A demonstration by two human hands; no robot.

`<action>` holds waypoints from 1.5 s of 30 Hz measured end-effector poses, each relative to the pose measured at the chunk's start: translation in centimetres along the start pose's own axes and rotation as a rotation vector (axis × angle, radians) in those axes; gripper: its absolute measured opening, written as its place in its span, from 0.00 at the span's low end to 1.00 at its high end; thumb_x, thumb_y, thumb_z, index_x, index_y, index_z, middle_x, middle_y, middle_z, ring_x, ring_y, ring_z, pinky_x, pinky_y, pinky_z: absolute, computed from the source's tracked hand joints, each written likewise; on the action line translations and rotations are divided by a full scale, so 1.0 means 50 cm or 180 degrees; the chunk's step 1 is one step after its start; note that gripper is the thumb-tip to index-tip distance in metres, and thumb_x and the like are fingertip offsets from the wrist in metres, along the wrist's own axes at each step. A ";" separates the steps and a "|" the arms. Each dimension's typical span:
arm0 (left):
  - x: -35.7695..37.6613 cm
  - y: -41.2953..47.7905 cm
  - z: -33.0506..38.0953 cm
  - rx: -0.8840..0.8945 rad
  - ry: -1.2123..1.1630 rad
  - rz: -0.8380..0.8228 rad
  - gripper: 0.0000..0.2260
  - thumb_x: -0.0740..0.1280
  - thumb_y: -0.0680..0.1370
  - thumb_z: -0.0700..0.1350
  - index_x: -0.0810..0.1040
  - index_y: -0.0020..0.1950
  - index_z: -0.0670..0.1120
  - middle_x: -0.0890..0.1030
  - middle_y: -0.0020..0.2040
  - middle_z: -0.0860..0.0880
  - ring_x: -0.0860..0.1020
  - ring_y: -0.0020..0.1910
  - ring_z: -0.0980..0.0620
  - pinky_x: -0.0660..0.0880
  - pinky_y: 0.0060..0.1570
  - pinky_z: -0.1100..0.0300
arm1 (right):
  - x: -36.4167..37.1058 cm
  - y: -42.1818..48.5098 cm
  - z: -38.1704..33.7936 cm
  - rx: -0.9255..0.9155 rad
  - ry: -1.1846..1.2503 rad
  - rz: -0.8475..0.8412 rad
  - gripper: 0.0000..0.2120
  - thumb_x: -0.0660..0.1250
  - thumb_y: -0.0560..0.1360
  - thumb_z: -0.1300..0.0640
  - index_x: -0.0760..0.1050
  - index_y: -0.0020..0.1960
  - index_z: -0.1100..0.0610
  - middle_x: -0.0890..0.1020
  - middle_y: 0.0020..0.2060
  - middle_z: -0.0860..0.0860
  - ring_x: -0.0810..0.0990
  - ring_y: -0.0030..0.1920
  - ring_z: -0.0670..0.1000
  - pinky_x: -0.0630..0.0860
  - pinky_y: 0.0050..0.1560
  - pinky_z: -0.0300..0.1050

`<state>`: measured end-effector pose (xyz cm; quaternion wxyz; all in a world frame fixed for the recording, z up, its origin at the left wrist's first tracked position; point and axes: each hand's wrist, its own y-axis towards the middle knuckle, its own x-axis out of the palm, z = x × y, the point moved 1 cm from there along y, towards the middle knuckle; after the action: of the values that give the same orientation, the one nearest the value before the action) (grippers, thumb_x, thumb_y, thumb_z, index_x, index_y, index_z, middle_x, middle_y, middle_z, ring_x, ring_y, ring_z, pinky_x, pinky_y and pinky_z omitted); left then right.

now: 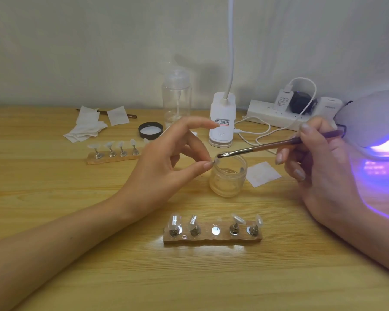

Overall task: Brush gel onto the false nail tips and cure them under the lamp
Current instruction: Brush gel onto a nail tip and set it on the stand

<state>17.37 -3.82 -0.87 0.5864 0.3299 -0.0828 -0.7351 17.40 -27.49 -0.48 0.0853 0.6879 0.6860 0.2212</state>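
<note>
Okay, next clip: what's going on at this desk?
The left hand pinches a small nail tip over the open jar, and the right hand holds a brush with its bristles against that tip. The near holder carries four tips, its middle spot bare. The lamp at the right glows purple.

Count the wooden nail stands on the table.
2. Front stand sits at centre between the forearms; back stand lies further left, its right end hidden behind the left hand.

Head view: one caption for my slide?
Left hand pinches a nail tip near the jar; right hand holds a brush to it.
</note>
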 end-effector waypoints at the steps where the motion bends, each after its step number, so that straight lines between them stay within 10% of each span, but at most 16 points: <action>1: 0.000 0.000 0.000 -0.0002 -0.0010 0.0002 0.21 0.72 0.77 0.41 0.73 0.68 0.52 0.83 0.42 0.54 0.82 0.46 0.53 0.67 0.36 0.47 | 0.001 0.000 0.001 0.0023 -0.0036 -0.0050 0.12 0.59 0.80 0.54 0.68 0.37 0.48 0.79 0.28 0.53 0.63 0.22 0.48 0.62 0.24 0.34; 45: -0.001 0.002 -0.007 -0.0012 0.0062 -0.0010 0.20 0.73 0.77 0.40 0.75 0.66 0.54 0.83 0.43 0.55 0.82 0.46 0.53 0.67 0.37 0.48 | 0.000 0.007 0.010 0.0088 -0.0043 -0.0098 0.12 0.60 0.80 0.54 0.65 0.38 0.50 0.80 0.28 0.54 0.62 0.20 0.47 0.63 0.25 0.35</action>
<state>17.66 -3.71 -1.06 0.5867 0.3360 -0.0752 -0.7330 17.90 -27.41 -0.77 0.0838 0.6799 0.6989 0.2057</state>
